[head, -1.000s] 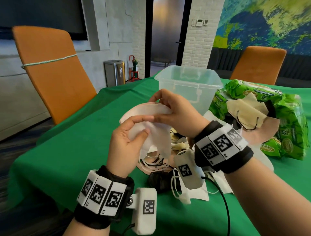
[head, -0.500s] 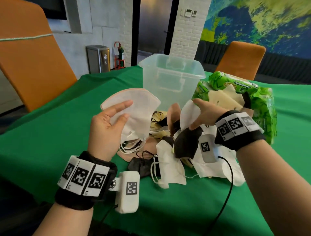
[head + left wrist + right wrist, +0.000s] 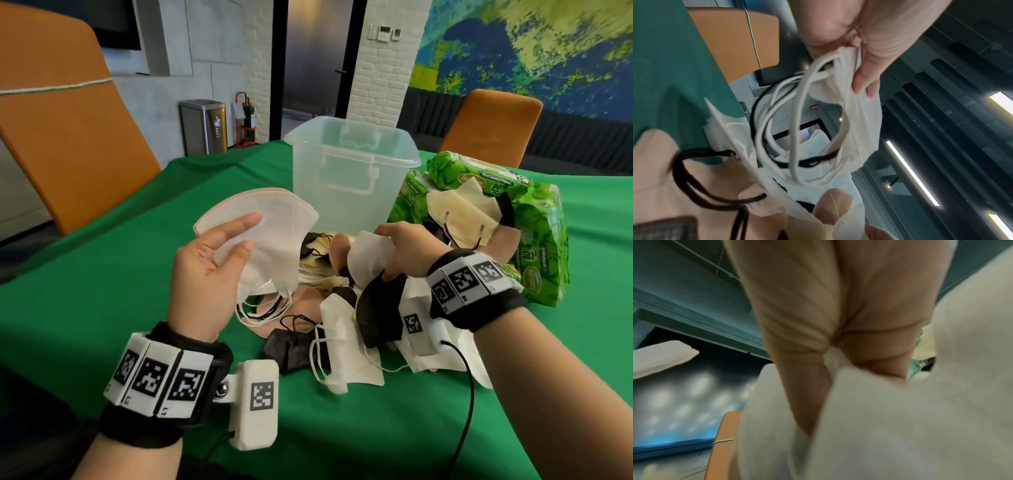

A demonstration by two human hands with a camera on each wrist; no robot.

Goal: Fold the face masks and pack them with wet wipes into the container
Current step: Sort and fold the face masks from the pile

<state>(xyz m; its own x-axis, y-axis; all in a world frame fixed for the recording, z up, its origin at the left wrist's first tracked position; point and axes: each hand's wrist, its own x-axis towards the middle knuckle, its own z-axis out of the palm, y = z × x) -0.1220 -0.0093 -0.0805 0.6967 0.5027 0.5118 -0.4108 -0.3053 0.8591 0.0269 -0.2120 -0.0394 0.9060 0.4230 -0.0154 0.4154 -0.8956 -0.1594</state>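
Note:
My left hand (image 3: 219, 253) holds up a small stack of folded masks (image 3: 270, 240), white with a peach one behind, ear loops (image 3: 795, 129) dangling below; the thumb pins the stack against the fingers (image 3: 865, 76). My right hand (image 3: 400, 250) grips a white mask (image 3: 368, 260) at the top of the loose mask pile (image 3: 346, 329) on the green table; in the right wrist view the fingers (image 3: 818, 337) pinch white fabric (image 3: 879, 418). The clear plastic container (image 3: 352, 178) stands open behind the pile. Green wet wipe packs (image 3: 541, 240) lie to its right, with a cream mask (image 3: 459, 212) on them.
The table is covered by a green cloth (image 3: 102, 274). Orange chairs stand at the left (image 3: 61, 137) and at the far right (image 3: 493, 126). A metal bin (image 3: 203, 126) stands by the back wall. Black and peach masks lie mixed in the pile.
My right hand let go of the folded mask, moved right and down to the pile, and closed on a white mask. My left hand kept the folded stack raised.

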